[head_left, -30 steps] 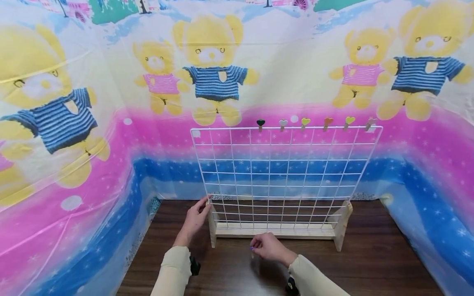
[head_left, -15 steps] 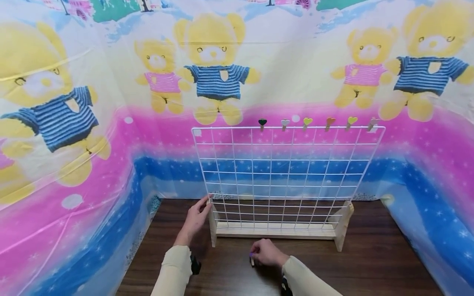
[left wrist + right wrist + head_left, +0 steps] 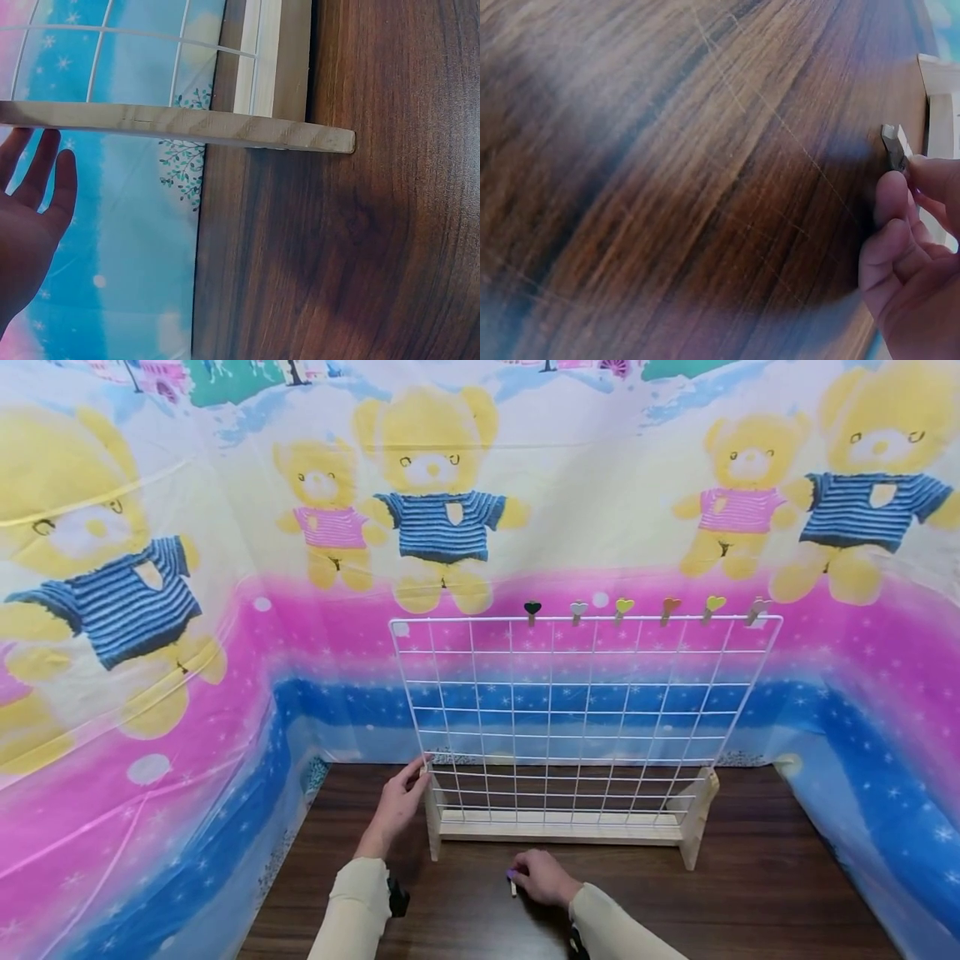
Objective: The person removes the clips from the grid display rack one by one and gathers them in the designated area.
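Note:
Just in front of the wooden stand (image 3: pixel 562 839), my right hand (image 3: pixel 546 878) pinches a small clothespin (image 3: pixel 513 885) with a purple top, low over the table. Its legs point away from the fingertips in the right wrist view, where the clothespin (image 3: pixel 892 142) looks grey. My left hand (image 3: pixel 397 797) touches the stand's left post. Seen from the left wrist, the extended fingers (image 3: pixel 66 176) rest at the edge of that wooden post (image 3: pixel 225 129); the thumb is hidden. A white wire grid (image 3: pixel 465 620) stands upright in the stand.
Several heart-topped clothespins sit along the grid's top bar, from a dark green clothespin (image 3: pixel 532 608) to a pale pink clothespin (image 3: pixel 759 607) at the right. Behind the dark wood table (image 3: pixel 780 885) hangs a bear-print cloth (image 3: pixel 585 502), which also wraps both sides.
My right hand has moved slightly down and toward me with the clothespin, and more of the clothespin's legs shows now. The left hand stays at the post.

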Demonstrator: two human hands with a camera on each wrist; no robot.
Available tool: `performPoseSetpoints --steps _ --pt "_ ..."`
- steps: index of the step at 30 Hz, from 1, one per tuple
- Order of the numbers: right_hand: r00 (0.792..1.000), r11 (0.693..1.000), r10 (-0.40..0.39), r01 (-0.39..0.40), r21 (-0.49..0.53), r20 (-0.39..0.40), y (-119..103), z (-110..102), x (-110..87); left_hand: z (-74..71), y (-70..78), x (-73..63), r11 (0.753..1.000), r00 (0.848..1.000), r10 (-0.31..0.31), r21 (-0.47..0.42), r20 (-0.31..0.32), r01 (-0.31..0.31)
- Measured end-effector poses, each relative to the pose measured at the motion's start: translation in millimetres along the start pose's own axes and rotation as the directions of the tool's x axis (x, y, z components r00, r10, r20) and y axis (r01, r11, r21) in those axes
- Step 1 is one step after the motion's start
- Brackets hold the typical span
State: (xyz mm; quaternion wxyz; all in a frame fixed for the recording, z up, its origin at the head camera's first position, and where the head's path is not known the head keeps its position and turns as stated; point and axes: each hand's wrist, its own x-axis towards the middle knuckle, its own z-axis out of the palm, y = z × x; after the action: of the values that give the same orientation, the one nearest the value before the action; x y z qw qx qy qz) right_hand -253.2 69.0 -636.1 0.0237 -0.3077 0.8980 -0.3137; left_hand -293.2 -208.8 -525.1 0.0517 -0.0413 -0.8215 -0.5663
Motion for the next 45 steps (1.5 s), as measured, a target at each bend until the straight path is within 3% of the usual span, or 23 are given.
performPoseSetpoints --steps 10,17,33,36,43,45 --pt "0.999 1.000 0.027 -0.027 -0.005 -0.017 4 1 0.2 2.3 -1.3 1.5 1.000 1.000 0.008 0.003 -0.017 -0.008" --pt "0.999 0.999 0.042 -0.042 0.032 -0.003 2 -16 0.9 -0.3 -2.0 1.1 1.000 1.000 0.009 0.005 -0.009 -0.009" --pt "0.996 0.998 -0.052 0.048 -0.043 -0.076 -33 -95 2.3 0.7 -3.5 0.9 1.000 1.000 0.013 0.027 -0.021 -0.012" --pt "0.994 0.994 -0.074 0.067 -0.087 -0.084 -40 -111 3.1 0.7 -3.8 0.9 0.999 0.999 0.042 0.026 -0.026 -0.041" --pt "0.987 0.986 -0.096 0.076 -0.149 -0.127 -65 -156 7.5 -2.7 30.4 -14.7 0.999 0.999 0.052 0.009 -0.001 -0.052" --pt "0.985 0.984 -0.113 0.092 -0.149 -0.133 -74 -171 8.5 -1.3 28.6 -14.5 0.998 0.998 0.064 0.007 -0.006 -0.064"
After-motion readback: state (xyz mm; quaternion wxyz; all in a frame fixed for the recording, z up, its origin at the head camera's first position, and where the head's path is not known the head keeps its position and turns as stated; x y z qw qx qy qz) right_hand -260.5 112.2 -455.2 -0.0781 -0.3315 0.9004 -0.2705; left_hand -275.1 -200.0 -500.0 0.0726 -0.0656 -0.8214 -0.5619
